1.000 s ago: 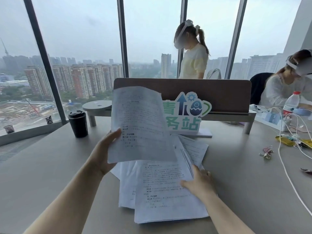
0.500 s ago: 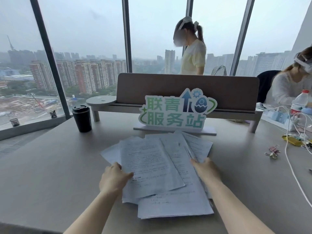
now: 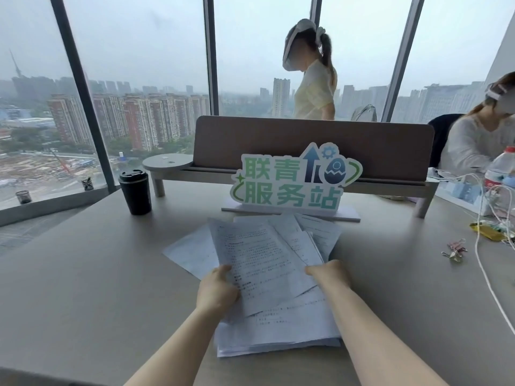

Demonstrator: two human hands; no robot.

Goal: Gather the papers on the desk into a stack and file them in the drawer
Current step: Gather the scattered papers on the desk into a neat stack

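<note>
A loose, fanned pile of printed white papers (image 3: 262, 263) lies on the grey desk (image 3: 83, 274) in front of me. My left hand (image 3: 217, 291) grips the left edge of the top sheets, thumb on top. On the pile's right side, my right hand (image 3: 328, 274) holds the edge of the upper sheets. One sheet (image 3: 189, 252) sticks out to the left, and others fan out to the upper right. No drawer is in view.
A green and white sign (image 3: 292, 182) stands just behind the papers, before a brown divider (image 3: 306, 140). A black cup (image 3: 135, 192) is at back left. Binder clips (image 3: 455, 250), white cables (image 3: 482, 246) and a bottle (image 3: 500, 168) lie right. Two people are beyond the desk.
The sheet my left hand held up has come down onto the pile. Both hands have closed in on the sides of the top sheets.
</note>
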